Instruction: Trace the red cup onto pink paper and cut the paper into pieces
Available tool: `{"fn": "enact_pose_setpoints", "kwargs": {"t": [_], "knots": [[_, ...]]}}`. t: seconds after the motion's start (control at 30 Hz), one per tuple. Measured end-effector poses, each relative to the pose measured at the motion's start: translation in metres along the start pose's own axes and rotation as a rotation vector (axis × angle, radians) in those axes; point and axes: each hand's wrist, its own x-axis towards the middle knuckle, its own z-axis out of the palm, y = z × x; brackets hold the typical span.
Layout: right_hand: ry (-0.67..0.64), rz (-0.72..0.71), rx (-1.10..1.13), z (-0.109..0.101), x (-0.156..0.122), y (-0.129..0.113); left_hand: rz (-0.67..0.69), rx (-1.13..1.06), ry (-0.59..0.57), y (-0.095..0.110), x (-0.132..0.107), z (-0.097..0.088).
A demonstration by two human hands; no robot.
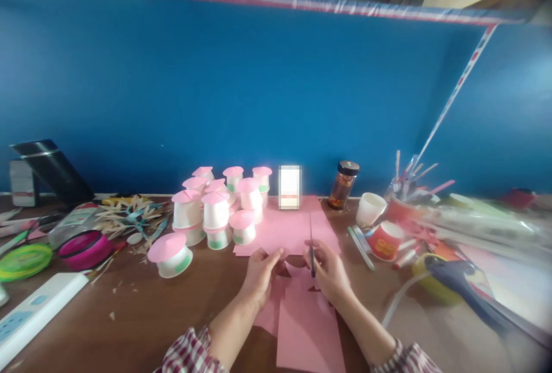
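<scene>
My left hand [263, 272] is closed, thumb and fingers pinching the edge of a pink paper piece, mostly covered by the fingers. My right hand [330, 272] is closed around slim dark-handled scissors [313, 265], whose narrow blade points away from me; their exact shape is hard to make out. Beneath both hands lie pink paper sheets [308, 333], with dark table showing through cut gaps near my fingers. A larger pink sheet [284, 223] lies just beyond. To the left stand several white paper cups [215, 215] with pink cone tops, some stacked; one capped cup [172, 258] sits nearer me.
At left are a white power strip [41, 315], a magenta round container [86, 249], a green ring [26, 262] and wooden sticks [129, 218]. A jar [344, 186], white cup [371, 209], red cup [385, 241] and blue-grey glue gun [466, 287] with cord stand or lie right. A blue partition [259, 85] rises behind.
</scene>
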Motion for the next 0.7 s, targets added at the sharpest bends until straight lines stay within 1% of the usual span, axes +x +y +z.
{"fn": "enact_pose_setpoints", "kwargs": {"t": [0.13, 0.37, 0.57, 0.7], "knots": [[0.002, 0.018, 0.005, 0.0002, -0.0002, -0.0016, -0.006, -0.012, -0.006, 0.0009, 0.0004, 0.0005], [-0.011, 0.046, 0.029, 0.0015, 0.0017, 0.0027, -0.024, -0.017, -0.034, 0.0066, -0.0043, 0.0065], [-0.012, 0.022, -0.001, 0.0021, -0.0001, -0.0019, -0.023, -0.018, -0.007, 0.0048, -0.0003, 0.0029], [-0.035, 0.033, 0.031, 0.0026, -0.0035, -0.0008, -0.029, -0.017, -0.023, 0.0055, -0.0007, 0.0027]]}}
